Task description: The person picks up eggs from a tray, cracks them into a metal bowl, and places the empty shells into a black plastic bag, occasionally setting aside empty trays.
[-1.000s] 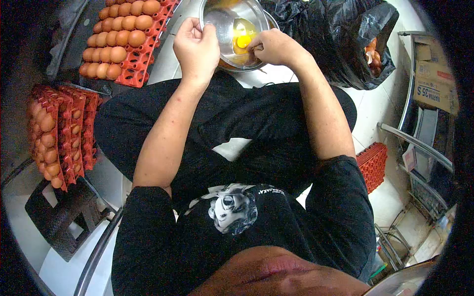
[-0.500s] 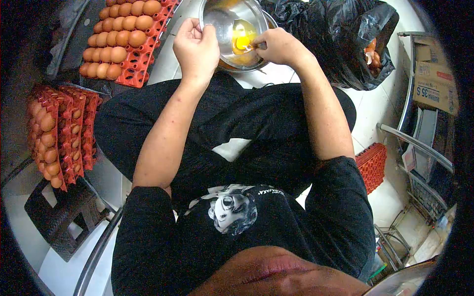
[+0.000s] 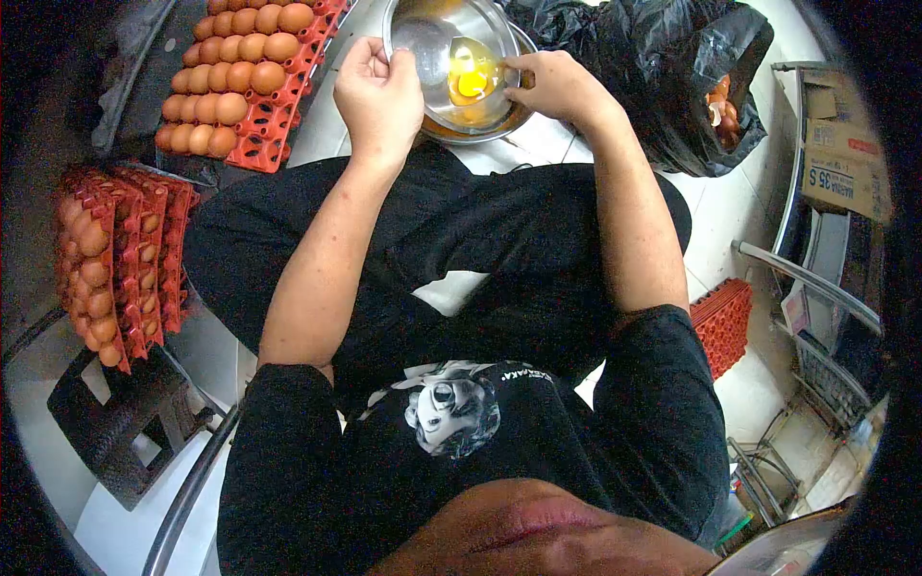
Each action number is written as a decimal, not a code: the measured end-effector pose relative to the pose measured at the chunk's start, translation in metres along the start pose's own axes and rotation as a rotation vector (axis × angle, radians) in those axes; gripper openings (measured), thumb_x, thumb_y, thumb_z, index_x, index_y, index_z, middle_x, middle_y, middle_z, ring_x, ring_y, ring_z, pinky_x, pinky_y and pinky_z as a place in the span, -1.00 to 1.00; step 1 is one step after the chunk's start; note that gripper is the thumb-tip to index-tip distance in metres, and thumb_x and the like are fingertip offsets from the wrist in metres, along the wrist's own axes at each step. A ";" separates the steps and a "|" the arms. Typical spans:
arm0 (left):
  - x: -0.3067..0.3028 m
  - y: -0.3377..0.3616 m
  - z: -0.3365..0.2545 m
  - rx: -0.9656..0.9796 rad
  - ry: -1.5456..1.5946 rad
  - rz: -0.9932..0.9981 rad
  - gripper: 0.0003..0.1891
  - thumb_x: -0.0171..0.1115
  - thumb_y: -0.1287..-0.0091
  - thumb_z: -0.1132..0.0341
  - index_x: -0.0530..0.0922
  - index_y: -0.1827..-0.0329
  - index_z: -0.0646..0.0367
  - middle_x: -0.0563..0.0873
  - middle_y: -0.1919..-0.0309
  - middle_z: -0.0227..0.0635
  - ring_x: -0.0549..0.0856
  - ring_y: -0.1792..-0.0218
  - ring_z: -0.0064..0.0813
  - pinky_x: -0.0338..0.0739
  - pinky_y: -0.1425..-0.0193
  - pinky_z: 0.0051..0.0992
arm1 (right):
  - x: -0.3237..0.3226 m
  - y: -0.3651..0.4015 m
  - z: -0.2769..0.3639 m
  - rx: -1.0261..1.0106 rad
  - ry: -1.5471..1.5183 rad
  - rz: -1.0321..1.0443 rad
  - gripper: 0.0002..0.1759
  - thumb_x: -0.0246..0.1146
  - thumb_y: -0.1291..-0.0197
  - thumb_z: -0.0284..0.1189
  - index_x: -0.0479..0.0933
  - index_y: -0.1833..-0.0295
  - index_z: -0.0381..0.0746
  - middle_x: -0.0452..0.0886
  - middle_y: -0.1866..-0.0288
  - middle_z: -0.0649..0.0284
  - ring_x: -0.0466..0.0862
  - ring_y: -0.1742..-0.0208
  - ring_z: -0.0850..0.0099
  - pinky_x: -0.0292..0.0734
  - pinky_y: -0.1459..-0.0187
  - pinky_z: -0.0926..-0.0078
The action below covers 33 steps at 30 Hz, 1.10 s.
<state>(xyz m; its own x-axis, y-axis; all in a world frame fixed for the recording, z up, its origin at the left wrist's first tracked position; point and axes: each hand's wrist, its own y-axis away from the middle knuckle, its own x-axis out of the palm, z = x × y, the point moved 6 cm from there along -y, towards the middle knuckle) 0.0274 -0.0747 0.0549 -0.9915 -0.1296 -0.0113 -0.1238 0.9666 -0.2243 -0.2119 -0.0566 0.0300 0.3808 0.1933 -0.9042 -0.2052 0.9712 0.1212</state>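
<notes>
My left hand is closed on the left rim of a shiny metal bowl. In the bowl lies a cracked raw egg, its yellow yolk surrounded by clear white. My right hand is at the bowl's right rim, thumb and index finger apart, fingertips just over the inside edge near the egg. I see nothing between those fingers. Under this bowl, the edge of another metal bowl shows; its contents are mostly hidden.
To the left, a red egg tray holds rows of brown eggs, with more loaded trays stacked below. A black plastic bag with eggshells is at the right. Red trays and a cardboard box lie farther right.
My right hand has drawn back rightward from beside the yolk to the rim, and its fingers have parted. My left hand has barely moved and keeps hold of the bowl.
</notes>
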 end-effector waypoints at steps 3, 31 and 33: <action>0.000 0.001 -0.003 -0.008 -0.036 0.005 -0.90 0.28 -0.41 0.50 0.55 0.30 0.25 0.51 0.62 -0.64 0.39 0.61 -0.87 0.17 0.54 -0.61 | -0.003 0.001 0.000 0.019 -0.018 0.013 -0.37 0.49 -0.20 -0.22 0.63 -0.39 -0.15 0.79 0.15 -0.16 0.82 0.08 -0.06 0.72 -0.06 0.12; 0.001 0.004 -0.008 -0.057 -0.027 0.040 -0.93 0.26 -0.43 0.51 0.55 0.25 0.25 0.57 0.57 -0.60 0.45 0.59 -0.85 0.22 0.52 -0.64 | -0.018 -0.005 -0.012 0.270 -0.049 -0.371 -0.49 0.55 -0.12 -0.11 0.76 -0.13 -0.15 0.82 0.22 0.05 0.85 0.13 0.11 0.74 0.01 0.20; 0.003 0.005 -0.009 -0.077 -0.017 0.050 -0.95 0.26 -0.44 0.50 0.56 0.22 0.25 0.55 0.53 -0.60 0.43 0.56 -0.84 0.23 0.50 -0.65 | -0.013 -0.004 -0.012 0.425 0.006 -0.409 -0.29 0.58 -0.02 0.05 0.73 -0.21 -0.16 0.84 0.12 0.06 0.85 0.00 0.05 0.74 -0.10 0.14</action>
<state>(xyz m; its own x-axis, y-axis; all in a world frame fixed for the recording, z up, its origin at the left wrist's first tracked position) 0.0233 -0.0686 0.0629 -0.9958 -0.0840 -0.0369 -0.0777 0.9860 -0.1478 -0.2267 -0.0649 0.0364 0.3479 -0.2079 -0.9142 0.3366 0.9378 -0.0852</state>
